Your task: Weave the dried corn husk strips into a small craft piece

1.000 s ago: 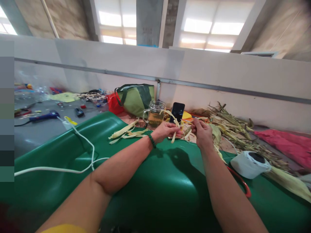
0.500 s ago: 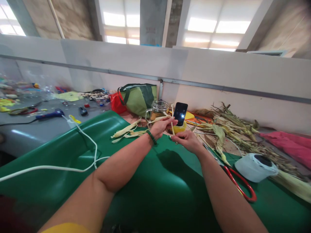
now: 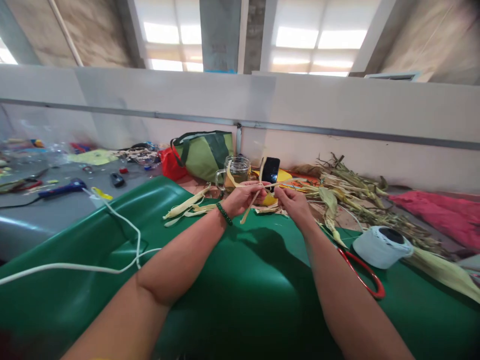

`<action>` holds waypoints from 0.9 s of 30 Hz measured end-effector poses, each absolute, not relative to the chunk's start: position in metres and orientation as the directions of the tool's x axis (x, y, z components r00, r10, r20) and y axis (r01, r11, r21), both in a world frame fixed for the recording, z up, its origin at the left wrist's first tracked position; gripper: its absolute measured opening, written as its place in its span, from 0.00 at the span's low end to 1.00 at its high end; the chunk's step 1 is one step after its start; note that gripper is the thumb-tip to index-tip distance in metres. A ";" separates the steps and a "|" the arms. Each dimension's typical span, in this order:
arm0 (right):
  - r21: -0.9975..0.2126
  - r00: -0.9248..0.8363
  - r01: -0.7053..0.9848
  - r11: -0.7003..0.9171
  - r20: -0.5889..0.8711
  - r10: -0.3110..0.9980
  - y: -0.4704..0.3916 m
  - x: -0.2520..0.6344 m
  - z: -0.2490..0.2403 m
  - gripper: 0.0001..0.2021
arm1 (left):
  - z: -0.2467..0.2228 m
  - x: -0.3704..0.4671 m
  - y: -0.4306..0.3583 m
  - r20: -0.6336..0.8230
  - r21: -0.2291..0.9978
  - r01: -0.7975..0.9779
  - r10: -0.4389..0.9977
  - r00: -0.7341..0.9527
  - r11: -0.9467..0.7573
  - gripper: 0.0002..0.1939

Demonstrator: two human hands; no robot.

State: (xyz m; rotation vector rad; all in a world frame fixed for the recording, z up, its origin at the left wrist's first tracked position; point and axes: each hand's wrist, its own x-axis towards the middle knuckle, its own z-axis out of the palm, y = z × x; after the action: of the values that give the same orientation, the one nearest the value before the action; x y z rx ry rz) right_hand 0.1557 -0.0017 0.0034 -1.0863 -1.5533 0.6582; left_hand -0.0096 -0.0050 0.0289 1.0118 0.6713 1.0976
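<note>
My left hand (image 3: 242, 197), with a green bead bracelet at the wrist, pinches several pale corn husk strips (image 3: 250, 206) where they cross. One strip end points down toward me, one rises to the left, and another stretches right. Close beside it, my right hand (image 3: 292, 202) has its thumb and forefinger pressed together near the strips; the fingertips are small, and I cannot make out what lies between them. Just behind the hands a phone (image 3: 270, 170) leans upright on a yellow support. Left of it stands a glass mug (image 3: 240, 167) of amber liquid.
Loose husks (image 3: 187, 202) lie left of my hands on the green mat (image 3: 240, 300). To the right are a dried husk pile (image 3: 348, 185), a roll of pale twine (image 3: 382, 245) and red-handled scissors (image 3: 369, 275). A white cable (image 3: 93, 267) crosses the left side. A green bag (image 3: 206, 155) stands behind.
The view has shifted a little. The strip that ran between both hands now crosses at my left fingers, with one end angled down. My right hand has moved up beside the left.
</note>
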 end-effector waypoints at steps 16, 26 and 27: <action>-0.785 0.123 0.282 0.552 0.600 0.791 -0.008 0.156 0.008 0.19 | 0.024 -0.005 -0.008 0.165 0.986 -0.062 0.941 0.295 -0.154 0.17; -0.929 0.047 0.108 0.354 0.360 0.932 -0.007 0.165 0.011 0.30 | 0.023 -0.014 0.000 0.192 0.964 0.128 0.943 0.271 -0.233 0.19; -0.924 0.038 0.103 0.368 0.373 0.927 -0.009 0.162 0.013 0.29 | 0.023 -0.014 0.001 0.190 0.960 0.140 0.934 0.303 -0.241 0.20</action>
State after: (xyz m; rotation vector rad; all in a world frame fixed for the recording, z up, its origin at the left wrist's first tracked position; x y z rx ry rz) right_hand 0.1621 -0.0093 0.0126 -1.0155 -1.3913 0.8381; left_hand -0.0143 0.0006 0.0231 1.6246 0.9982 1.0535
